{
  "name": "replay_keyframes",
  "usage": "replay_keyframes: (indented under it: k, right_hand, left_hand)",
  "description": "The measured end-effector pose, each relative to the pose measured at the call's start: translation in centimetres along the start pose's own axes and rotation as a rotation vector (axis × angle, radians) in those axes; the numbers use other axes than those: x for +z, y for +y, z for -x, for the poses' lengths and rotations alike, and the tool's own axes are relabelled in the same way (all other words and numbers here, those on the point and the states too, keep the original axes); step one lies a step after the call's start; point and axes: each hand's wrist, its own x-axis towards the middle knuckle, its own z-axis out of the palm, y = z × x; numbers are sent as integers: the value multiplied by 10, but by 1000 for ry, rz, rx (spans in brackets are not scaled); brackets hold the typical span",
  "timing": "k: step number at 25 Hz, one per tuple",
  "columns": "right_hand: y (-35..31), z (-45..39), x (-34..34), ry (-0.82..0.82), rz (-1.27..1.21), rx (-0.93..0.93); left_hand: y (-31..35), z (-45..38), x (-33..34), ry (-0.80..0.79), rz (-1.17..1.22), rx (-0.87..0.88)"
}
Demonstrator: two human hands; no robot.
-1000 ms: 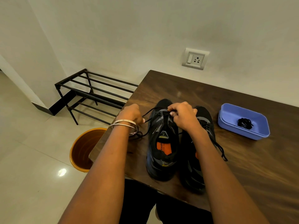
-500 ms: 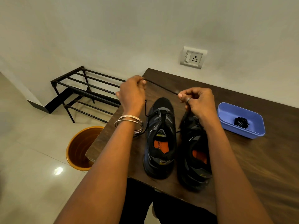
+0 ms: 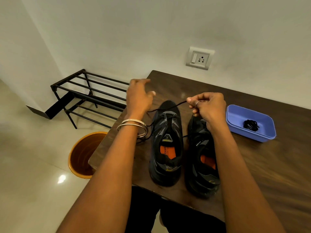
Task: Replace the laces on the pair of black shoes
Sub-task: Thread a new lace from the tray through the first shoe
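Two black shoes stand side by side on the dark wooden table (image 3: pixel 252 165), toes pointing away from me. The left shoe (image 3: pixel 166 145) has an orange insole and a loose black lace (image 3: pixel 168 107) running across its toe. My right hand (image 3: pixel 207 106) pinches one end of that lace above the right shoe (image 3: pixel 202 158). My left hand (image 3: pixel 139 96) hovers above the table's left edge with fingers spread and relaxed, holding nothing; the lace trails under its wrist. A coiled black lace (image 3: pixel 251 125) lies in the blue tray (image 3: pixel 235 118).
An orange bucket (image 3: pixel 84 155) stands on the tiled floor below the table's left corner. A black metal shoe rack (image 3: pixel 87 95) sits against the wall to the left. A wall socket (image 3: pixel 199 58) is above the table's far edge.
My left hand has let go of the lace end it held taut half a second ago and opened. The lace now hangs slack from my right hand, which has lowered slightly.
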Motion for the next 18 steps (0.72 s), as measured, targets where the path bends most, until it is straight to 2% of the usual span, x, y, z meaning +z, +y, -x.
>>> replay_keyframes:
  k: [2,4,8,10,13,16,18]
  right_hand:
    - [-3,2,8,-45,43,-47]
    - [-4,3,15,-129,8,-48]
    - [-3,6,15,-144,-133,73]
    - [0,7,16,-170,-160,121]
    - [6,6,22,-204,-96,154]
    - [6,7,21,-267,-39,217]
    - [3,9,16,-410,198,238]
  left_hand:
    - [15,4,6,-240,146,165]
    - [24,9,16,-402,145,254]
    - [19,10,24,-332,132,238]
    - [14,10,25,-351,124,236]
    - [10,12,26,-437,102,187]
    - [7,13,30,-435,33,109]
    - [1,14,37,-415,-40,53]
